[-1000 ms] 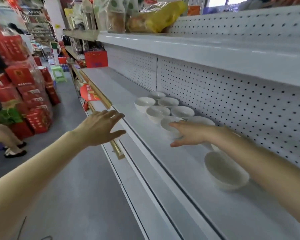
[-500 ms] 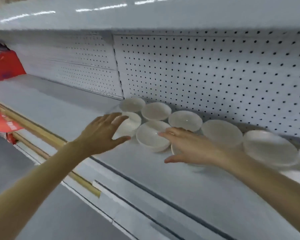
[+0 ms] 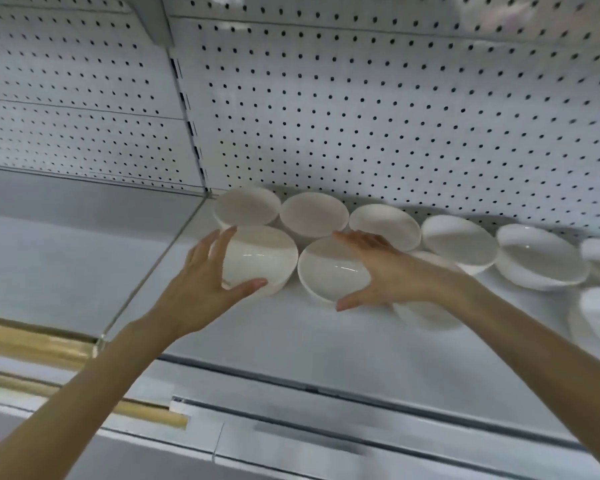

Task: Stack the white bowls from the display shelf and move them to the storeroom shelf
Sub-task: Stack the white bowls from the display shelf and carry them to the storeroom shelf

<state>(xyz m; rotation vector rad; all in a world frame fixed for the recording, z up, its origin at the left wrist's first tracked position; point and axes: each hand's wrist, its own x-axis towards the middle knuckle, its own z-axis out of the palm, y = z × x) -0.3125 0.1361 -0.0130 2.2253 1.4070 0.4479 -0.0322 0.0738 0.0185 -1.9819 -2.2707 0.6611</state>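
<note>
A single wide-angle camera sits on the person's head, looking forward and down. It faces the display shelf (image 3: 326,344) and its pegboard back panel (image 3: 361,116) from close in front, slightly above the shelf surface.

The white display shelf (image 3: 326,344) is seen from the front, closed at the back by a perforated back panel (image 3: 361,116). White bowls (image 3: 314,214) are set upright directly on its deck in two loose rows. Five are lined up close together along the panel, and a sixth is cut off at the right edge. Two more are placed side by side in front, near the left end. Farther right, others are blurred or partly hidden. A gold strip (image 3: 32,344) is fitted along the front edge at left.
</note>
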